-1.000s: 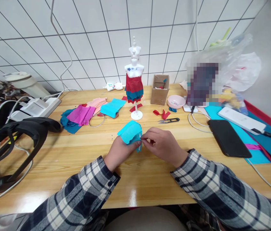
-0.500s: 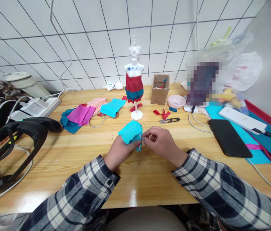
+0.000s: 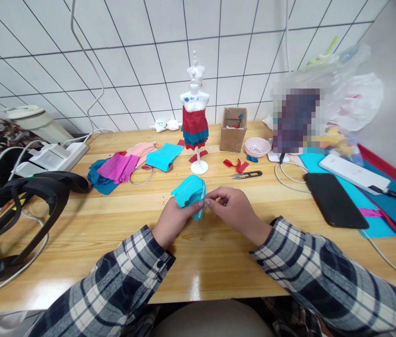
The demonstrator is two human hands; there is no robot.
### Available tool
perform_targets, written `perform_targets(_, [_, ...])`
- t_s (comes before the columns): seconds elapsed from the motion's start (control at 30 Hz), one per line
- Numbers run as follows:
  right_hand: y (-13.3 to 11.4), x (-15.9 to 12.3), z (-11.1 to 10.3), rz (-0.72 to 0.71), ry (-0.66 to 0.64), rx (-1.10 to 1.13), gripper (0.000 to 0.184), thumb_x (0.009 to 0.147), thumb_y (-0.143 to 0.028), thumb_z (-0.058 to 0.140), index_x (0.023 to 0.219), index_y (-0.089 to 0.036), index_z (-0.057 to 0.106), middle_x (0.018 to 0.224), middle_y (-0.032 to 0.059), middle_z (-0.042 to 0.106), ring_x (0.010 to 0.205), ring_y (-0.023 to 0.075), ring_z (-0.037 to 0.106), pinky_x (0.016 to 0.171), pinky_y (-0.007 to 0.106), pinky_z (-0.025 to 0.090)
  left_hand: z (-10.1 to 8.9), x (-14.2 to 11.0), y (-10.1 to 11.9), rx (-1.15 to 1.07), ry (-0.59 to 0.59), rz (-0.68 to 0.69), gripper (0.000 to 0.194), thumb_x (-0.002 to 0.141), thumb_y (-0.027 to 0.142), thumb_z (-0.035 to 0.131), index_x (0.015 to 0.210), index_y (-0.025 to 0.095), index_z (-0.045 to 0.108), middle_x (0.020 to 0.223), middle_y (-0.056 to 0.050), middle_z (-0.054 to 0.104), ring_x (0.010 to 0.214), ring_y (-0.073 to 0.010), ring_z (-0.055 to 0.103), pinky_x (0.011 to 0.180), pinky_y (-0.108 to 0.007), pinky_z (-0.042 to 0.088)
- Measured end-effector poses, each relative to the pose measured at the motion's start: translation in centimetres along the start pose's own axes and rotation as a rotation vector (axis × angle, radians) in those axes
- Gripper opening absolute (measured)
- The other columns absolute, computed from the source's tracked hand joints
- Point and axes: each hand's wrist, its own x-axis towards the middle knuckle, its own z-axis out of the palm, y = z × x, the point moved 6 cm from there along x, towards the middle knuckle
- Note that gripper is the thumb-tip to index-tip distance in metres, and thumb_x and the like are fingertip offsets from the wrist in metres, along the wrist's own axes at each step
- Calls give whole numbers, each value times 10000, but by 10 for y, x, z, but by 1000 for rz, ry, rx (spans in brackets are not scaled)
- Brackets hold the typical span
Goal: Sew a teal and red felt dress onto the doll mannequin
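Note:
My left hand (image 3: 173, 220) is closed around a piece of turquoise crepe paper (image 3: 186, 191), its thumb pressed on the near side. The paper curls over the fingers, and a narrow white strip (image 3: 203, 189) runs along its right edge. At that edge my right hand (image 3: 231, 208) pinches with thumb and forefinger, touching the paper by the left thumb tip. Whether those fingertips hold the strip or the paper itself is too small to tell. Just beyond stands a small white dress form (image 3: 194, 100) wearing a red and blue ruffled paper skirt (image 3: 195, 126).
Thread snips (image 3: 247, 175) lie beside red scraps (image 3: 236, 165). Behind them are a pink bowl (image 3: 257, 148) and a cardboard box (image 3: 233, 135). Coloured crepe sheets (image 3: 119, 167) lie left; a black phone (image 3: 334, 201) lies right. A black strapped headset (image 3: 55, 206) sits at far left.
The turquoise paper has turned slightly in my left hand, so more of the white strip shows along its edge. My right fingertips have shifted a little left with it.

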Motion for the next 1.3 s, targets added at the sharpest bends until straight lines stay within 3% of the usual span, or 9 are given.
perform_targets(0.17, [-5, -1, 1, -116, -6, -62, 114, 818, -253, 643, 841, -208, 746, 780, 21, 698, 614, 123, 563, 579, 256, 427, -4, 2, -8, -95, 9, -38, 214, 694, 312, 751, 805, 162, 648, 760, 13, 628, 687, -147, 532, 685, -278, 428])
perform_targets(0.33, [-9, -2, 1, -218, -6, -134, 121, 829, -232, 651, 880, -204, 757, 751, 12, 681, 611, 111, 545, 578, 244, 419, -9, 5, -17, -28, 15, -64, 156, 708, 270, 721, 769, 153, 639, 687, 24, 585, 629, -129, 494, 619, -263, 398])
perform_targets(0.6, [-6, 0, -3, -176, 31, -136, 106, 821, -209, 664, 863, -187, 759, 740, 8, 691, 615, 104, 541, 579, 229, 412, -4, 4, -10, -52, -4, 3, 319, 720, 355, 759, 944, 141, 680, 951, -45, 681, 859, -191, 581, 869, -342, 444])
perform_targets(0.7, [-5, 0, -1, -163, 22, -113, 103, 823, -215, 666, 864, -189, 758, 736, 5, 688, 615, 104, 541, 578, 226, 411, -6, 4, -12, -88, 6, -7, 278, 710, 344, 770, 885, 148, 678, 880, -20, 670, 795, -169, 570, 810, -313, 447])
perform_targets(0.87, [-10, -4, 2, -263, 8, -159, 105, 835, -205, 660, 878, -195, 755, 724, -2, 662, 629, 102, 542, 591, 226, 409, -7, 4, -17, -130, 10, -32, 223, 687, 302, 780, 761, 143, 644, 722, 20, 592, 659, -121, 503, 651, -255, 407])
perform_targets(1.3, [-14, -6, 2, -325, 0, -266, 108, 850, -207, 645, 888, -198, 745, 744, -1, 666, 657, 111, 556, 615, 235, 409, -11, 4, -22, -106, 57, -81, 199, 650, 256, 765, 735, 147, 622, 678, 33, 576, 637, -117, 494, 633, -251, 405])
